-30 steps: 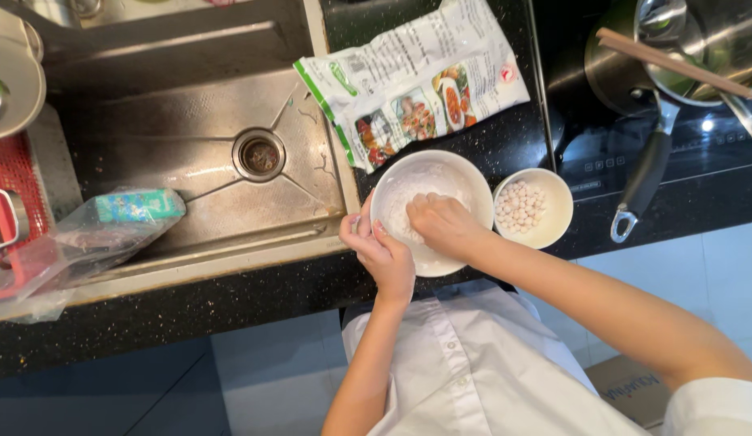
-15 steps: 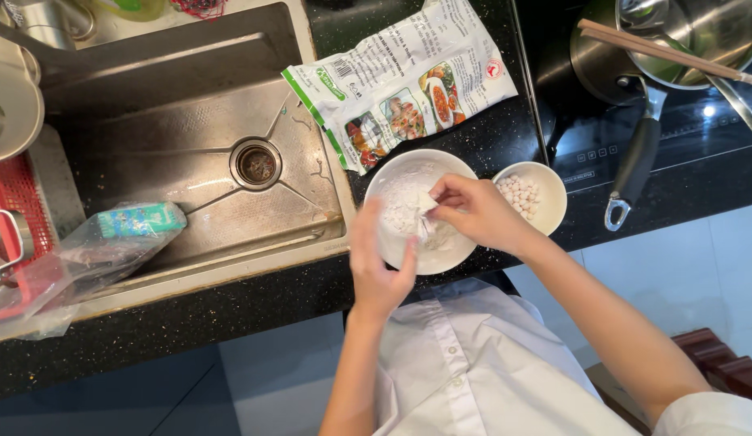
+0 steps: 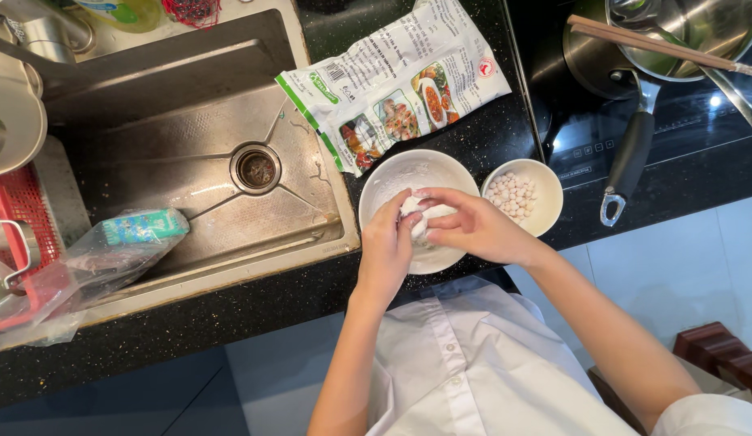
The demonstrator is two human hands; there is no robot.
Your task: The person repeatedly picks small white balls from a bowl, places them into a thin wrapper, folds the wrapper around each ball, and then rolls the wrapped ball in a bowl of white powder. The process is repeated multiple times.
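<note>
A lump of white dough [image 3: 420, 220] is held between the left hand [image 3: 388, 246] and the right hand [image 3: 465, 226], just above the large white bowl [image 3: 392, 179] at the centre of the frame; both hands are closed loosely round it, fingers curled, the dough pinched from either side. Just right of the bowl, a small bowl of pale round pieces [image 3: 513, 196] is seen; a printed flour bag [image 3: 392, 85] lies above. Both bowls stand close to the counter edge; it is judged that the large bowl could be nudged off by the wrists, or dough dropped past its rim.
</note>
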